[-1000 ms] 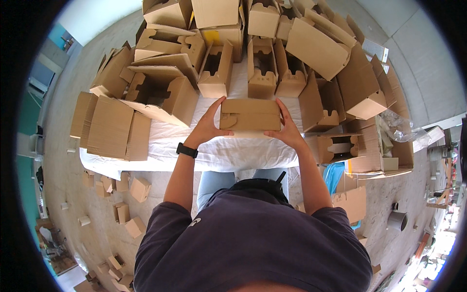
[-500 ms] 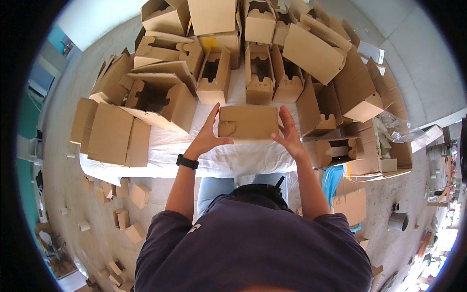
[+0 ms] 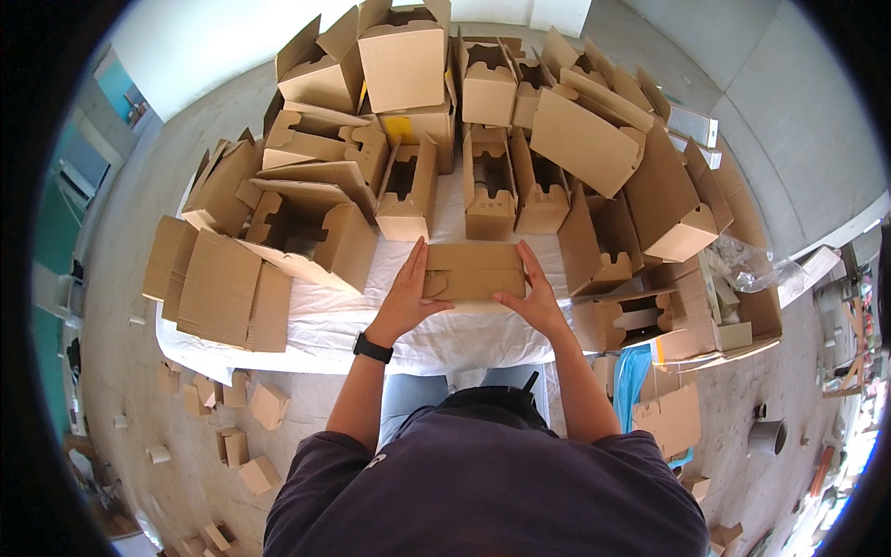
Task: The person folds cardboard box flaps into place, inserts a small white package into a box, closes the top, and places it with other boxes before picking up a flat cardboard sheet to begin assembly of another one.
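A small closed brown cardboard box (image 3: pixel 475 258) is between my two hands, over the near part of the white-covered table. My left hand (image 3: pixel 405 295) presses against its left end, fingers along the side and thumb at the near lower corner. At the right end, my right hand (image 3: pixel 538 291) holds it the same way. A seam crosses the box's upper face, with a cut tab near the left. Just beyond it stand narrow open cardboard boxes (image 3: pixel 489 215). The box's underside is hidden, so I cannot tell whether it touches the cloth.
Larger open boxes crowd the table's left (image 3: pixel 339 243), back and right. White cloth (image 3: pixel 353 325) covers the tabletop. Clear plastic wrap (image 3: pixel 742 265) lies in a big carton at the right. Small cardboard pieces (image 3: pixel 269 407) and a grey bucket (image 3: pixel 767 436) are on the floor.
The whole scene sits lower in the picture as the view has tilted up. My fingers have closed in on the box's ends, and a seam across it shows more plainly.
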`<state>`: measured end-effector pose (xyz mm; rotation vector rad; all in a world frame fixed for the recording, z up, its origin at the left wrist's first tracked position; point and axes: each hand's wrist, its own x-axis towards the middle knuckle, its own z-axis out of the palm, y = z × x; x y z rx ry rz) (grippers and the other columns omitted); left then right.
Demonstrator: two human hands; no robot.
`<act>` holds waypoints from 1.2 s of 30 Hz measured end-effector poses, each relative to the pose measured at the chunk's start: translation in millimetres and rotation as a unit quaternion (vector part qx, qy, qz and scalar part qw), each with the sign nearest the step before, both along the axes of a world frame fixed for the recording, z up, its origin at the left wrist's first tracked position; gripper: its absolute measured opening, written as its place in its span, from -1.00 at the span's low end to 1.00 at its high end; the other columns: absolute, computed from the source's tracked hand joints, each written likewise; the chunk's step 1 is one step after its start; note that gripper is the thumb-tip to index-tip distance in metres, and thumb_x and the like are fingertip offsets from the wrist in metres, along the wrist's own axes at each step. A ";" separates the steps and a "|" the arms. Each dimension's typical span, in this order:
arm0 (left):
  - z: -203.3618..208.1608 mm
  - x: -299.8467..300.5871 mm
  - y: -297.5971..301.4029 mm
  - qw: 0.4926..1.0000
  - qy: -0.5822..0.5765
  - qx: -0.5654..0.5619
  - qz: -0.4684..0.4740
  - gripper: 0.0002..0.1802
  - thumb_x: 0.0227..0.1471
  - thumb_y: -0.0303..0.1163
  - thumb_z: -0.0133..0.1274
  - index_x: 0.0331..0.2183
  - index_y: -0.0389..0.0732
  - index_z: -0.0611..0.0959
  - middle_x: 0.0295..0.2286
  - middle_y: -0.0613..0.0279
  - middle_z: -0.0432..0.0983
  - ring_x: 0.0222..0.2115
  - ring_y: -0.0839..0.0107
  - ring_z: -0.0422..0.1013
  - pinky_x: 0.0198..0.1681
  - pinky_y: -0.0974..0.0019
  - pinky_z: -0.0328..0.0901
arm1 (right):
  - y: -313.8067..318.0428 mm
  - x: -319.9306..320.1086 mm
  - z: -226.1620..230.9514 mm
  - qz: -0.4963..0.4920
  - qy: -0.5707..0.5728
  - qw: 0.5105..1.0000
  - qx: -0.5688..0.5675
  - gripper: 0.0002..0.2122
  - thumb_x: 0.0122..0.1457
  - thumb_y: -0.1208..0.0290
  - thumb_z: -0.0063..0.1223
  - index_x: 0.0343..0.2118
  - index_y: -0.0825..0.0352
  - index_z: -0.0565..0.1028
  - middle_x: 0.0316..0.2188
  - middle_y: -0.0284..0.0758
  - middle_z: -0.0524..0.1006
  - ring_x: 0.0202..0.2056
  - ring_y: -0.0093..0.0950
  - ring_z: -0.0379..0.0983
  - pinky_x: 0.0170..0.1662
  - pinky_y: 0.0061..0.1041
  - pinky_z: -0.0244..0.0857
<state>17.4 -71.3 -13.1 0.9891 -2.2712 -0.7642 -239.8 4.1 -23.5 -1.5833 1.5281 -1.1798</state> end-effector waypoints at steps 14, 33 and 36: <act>-5.6 -1.5 2.0 1.000 -0.003 -0.012 0.007 0.25 -0.30 -0.19 0.39 0.24 -0.37 -0.04 0.25 -0.11 -0.16 0.20 -0.06 0.04 0.22 0.16 0.08 | 0.6 3.1 -10.1 0.007 -0.077 0.997 0.003 -0.10 -0.07 0.54 0.30 0.31 0.23 -0.02 0.35 -0.27 -0.12 0.33 -0.38 -0.14 0.30 -0.38 -0.07; -7.3 -1.4 2.2 1.000 0.024 0.010 0.000 0.24 -0.28 -0.24 0.38 0.25 -0.32 -0.07 0.26 -0.06 -0.18 0.22 -0.02 0.01 0.22 0.18 0.09 | 1.4 4.2 -13.2 0.003 -0.101 0.995 0.005 -0.10 -0.10 0.55 0.31 0.31 0.23 0.00 0.35 -0.26 -0.10 0.33 -0.38 -0.12 0.28 -0.36 -0.03; -4.6 -1.8 3.8 0.999 0.021 0.024 0.002 0.23 -0.28 -0.25 0.37 0.25 -0.32 -0.07 0.27 -0.04 -0.19 0.22 -0.01 0.01 0.22 0.18 0.10 | 1.9 6.1 -8.6 -0.001 -0.078 0.997 -0.005 -0.11 -0.08 0.52 0.31 0.31 0.24 0.00 0.35 -0.25 -0.10 0.33 -0.37 -0.11 0.28 -0.35 -0.03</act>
